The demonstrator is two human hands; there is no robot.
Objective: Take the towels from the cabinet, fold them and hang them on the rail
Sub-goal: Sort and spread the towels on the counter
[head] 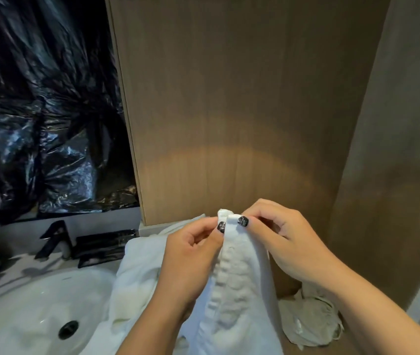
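Observation:
A white towel hangs lengthwise in front of me, its top corners brought together. My left hand pinches one corner near the top and my right hand pinches the other, thumbs almost touching. More white towel lies bunched on the counter beside the sink. The wooden cabinet panel stands straight ahead. No rail shows in this view.
A white sink basin with a dark drain sits at lower left, a black tap and a dark tray behind it. Black plastic sheeting covers the left wall. A crumpled pale cloth lies at lower right.

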